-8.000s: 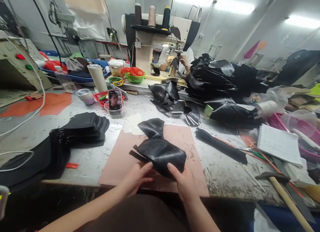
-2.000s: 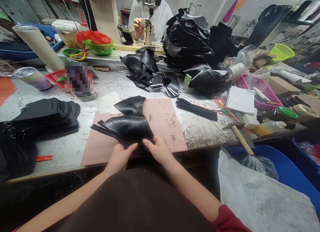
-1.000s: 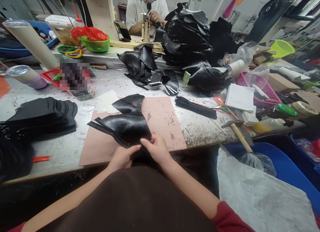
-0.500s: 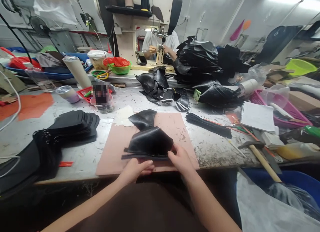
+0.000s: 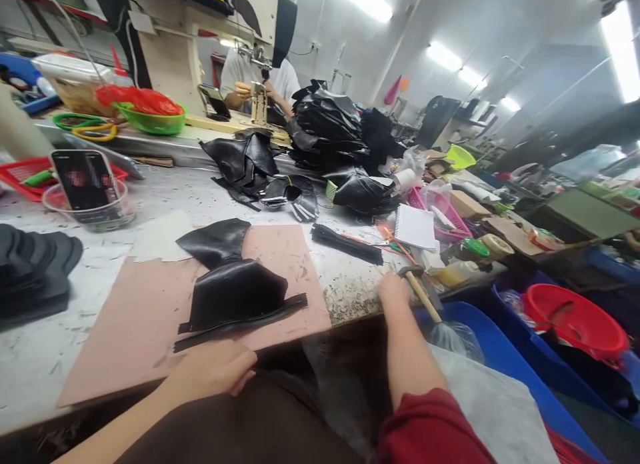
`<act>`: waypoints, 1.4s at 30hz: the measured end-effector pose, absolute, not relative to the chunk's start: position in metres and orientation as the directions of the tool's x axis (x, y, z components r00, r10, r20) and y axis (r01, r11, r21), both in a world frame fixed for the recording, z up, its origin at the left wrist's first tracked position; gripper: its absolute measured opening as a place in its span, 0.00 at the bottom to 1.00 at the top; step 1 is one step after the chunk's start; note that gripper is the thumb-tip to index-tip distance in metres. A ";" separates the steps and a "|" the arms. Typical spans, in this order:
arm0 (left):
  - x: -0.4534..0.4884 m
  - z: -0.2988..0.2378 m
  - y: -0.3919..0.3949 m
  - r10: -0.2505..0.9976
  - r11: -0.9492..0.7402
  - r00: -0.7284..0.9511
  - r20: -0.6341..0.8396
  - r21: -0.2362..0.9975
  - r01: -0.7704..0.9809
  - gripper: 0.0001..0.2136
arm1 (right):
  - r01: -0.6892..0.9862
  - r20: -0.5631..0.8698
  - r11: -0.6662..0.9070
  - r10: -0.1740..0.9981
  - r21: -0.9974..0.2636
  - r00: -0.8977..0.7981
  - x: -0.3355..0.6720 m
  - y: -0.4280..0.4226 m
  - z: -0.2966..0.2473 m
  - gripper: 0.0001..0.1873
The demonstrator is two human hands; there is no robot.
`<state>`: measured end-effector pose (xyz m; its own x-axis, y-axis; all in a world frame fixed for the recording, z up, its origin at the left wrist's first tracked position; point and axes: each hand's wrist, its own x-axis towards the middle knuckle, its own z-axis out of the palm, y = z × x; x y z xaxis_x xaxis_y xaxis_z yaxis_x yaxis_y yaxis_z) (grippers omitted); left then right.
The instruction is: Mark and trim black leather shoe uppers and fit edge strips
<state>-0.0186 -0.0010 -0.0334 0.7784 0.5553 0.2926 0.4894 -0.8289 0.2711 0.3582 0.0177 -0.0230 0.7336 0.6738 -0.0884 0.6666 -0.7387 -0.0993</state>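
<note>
The right hand (image 5: 395, 291) — off the black leather piece (image 5: 237, 292) now — has moved across the table (image 5: 170, 191) to just beside the hammer (image 5: 424, 297).

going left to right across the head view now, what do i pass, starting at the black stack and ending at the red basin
Stack of black pieces → pale sheet → front black leather-like piece → bundle of black strips → right hand → red basin.
</note>
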 end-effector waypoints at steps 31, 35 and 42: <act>-0.004 -0.051 -0.001 0.574 -0.801 0.817 0.061 0.248 0.545 0.12 | 0.679 0.348 0.269 0.937 -0.683 -0.021 0.169 -0.027 -0.070 0.12; -0.004 -0.052 -0.002 0.541 -0.838 0.832 0.126 0.158 0.521 0.11 | 0.698 0.469 0.357 0.882 -0.620 -0.034 0.169 -0.025 -0.072 0.10; -0.007 -0.053 -0.003 0.524 -0.850 0.851 0.019 0.066 0.522 0.12 | 0.697 0.513 0.393 0.857 -0.599 -0.041 0.168 -0.024 -0.070 0.07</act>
